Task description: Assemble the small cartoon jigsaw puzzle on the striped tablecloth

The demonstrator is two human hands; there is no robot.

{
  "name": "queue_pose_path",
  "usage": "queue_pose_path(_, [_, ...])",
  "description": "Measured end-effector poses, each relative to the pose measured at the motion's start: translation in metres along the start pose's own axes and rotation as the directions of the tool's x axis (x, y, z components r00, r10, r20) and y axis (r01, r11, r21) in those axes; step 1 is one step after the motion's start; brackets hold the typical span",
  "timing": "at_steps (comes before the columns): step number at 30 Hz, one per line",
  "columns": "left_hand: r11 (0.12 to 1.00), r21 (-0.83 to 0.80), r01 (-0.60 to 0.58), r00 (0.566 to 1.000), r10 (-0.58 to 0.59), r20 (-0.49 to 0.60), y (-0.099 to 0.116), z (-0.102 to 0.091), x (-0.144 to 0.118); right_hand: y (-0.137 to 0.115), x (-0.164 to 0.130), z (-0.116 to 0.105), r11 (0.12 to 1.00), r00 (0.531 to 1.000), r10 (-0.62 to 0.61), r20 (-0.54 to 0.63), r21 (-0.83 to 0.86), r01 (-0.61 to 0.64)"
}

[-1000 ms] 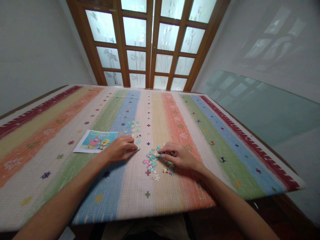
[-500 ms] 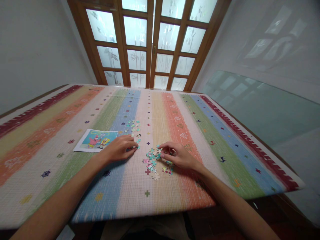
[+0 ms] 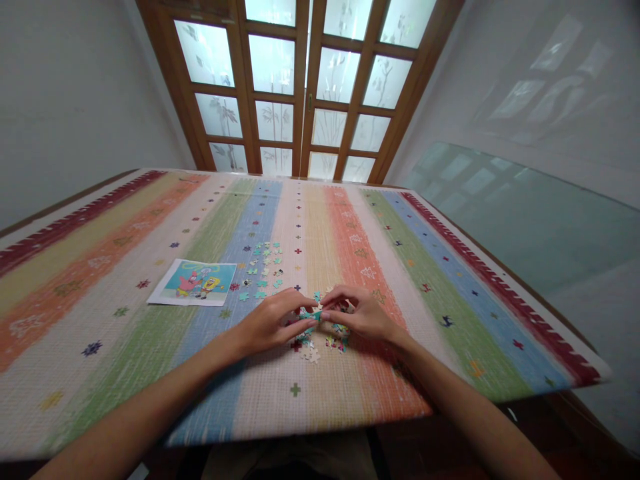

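Over a heap of jigsaw puzzle pieces [image 3: 313, 353], my two hands meet at the fingertips. A teal puzzle piece [image 3: 317, 315] is between them. My right hand [image 3: 363, 313] pinches it with thumb and forefinger. From the other side, my left hand [image 3: 277, 320] closes its thumb and fingers on the same piece. Part of the heap is hidden beneath both hands. Beyond my left hand, several loose pieces [image 3: 261, 284], mostly teal and pale, lie spread in rough rows.
A printed cartoon picture [image 3: 195, 283] lies flat on the left. The striped tablecloth [image 3: 295, 413] covers the table, whose near edge is just before my body. Wooden glazed doors [image 3: 305, 100] stand past the far edge, and a pale glass panel [image 3: 525, 213] leans at the right.
My left hand has moved right, from the spread pieces to the heap, and now meets my right hand at the teal piece. A teal piece now lies where my left hand was.
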State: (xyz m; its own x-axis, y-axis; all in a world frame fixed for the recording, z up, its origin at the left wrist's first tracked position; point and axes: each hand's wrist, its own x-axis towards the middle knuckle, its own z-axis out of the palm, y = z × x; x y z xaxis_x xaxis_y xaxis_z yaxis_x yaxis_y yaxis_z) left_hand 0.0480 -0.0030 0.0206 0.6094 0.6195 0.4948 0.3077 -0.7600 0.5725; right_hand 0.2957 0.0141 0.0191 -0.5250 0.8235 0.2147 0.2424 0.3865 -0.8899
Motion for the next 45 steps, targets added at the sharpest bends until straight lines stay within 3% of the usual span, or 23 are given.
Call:
queue_pose_path(3, [0.997,-0.074,0.030,1.000,-0.030,-0.007,0.001,0.006,0.001,-0.001,0.001,0.000,0.999,0.999,-0.032,0.011,-0.002,0.032])
queue_pose_path(6, [0.993,-0.097,0.075,0.996,-0.070,0.048,0.002,-0.005,0.004,-0.004,0.001,0.001,0.999,0.999,-0.038,0.019,-0.038,0.039])
queue_pose_path(12, [0.979,0.005,0.204,0.951,-0.199,0.237,-0.016,-0.070,0.002,-0.005,0.002,0.000,0.996,1.000,0.009,0.000,-0.091,-0.009])
queue_pose_path(15, [0.954,0.084,0.289,0.901,-0.301,0.313,-0.032,-0.100,-0.006,-0.004,0.002,-0.002,0.994,1.000,0.025,-0.003,-0.104,-0.025])
queue_pose_path(18, [0.901,0.145,0.408,0.800,-0.430,0.420,-0.042,-0.115,-0.013,-0.002,0.002,-0.002,0.993,1.000,0.030,0.000,-0.112,-0.030])
queue_pose_path(21, [0.858,0.187,0.479,0.737,-0.509,0.444,-0.044,-0.116,-0.016,-0.003,0.002,-0.002,0.993,0.999,0.036,-0.001,-0.109,-0.036])
queue_pose_path(28, [0.820,0.276,0.502,0.713,-0.573,0.405,-0.046,-0.112,-0.017,-0.005,0.003,-0.003,0.994,0.999,0.042,-0.017,-0.103,-0.044])
queue_pose_path(37, [0.784,0.355,0.509,0.732,-0.611,0.301,-0.054,-0.113,-0.017,-0.002,0.002,-0.005,0.993,0.997,0.060,-0.047,-0.094,-0.064])
queue_pose_path(45, [0.799,0.326,0.506,0.743,-0.596,0.306,-0.061,-0.116,-0.021,-0.006,0.002,-0.007,0.995,0.996,0.064,-0.057,-0.074,-0.068])
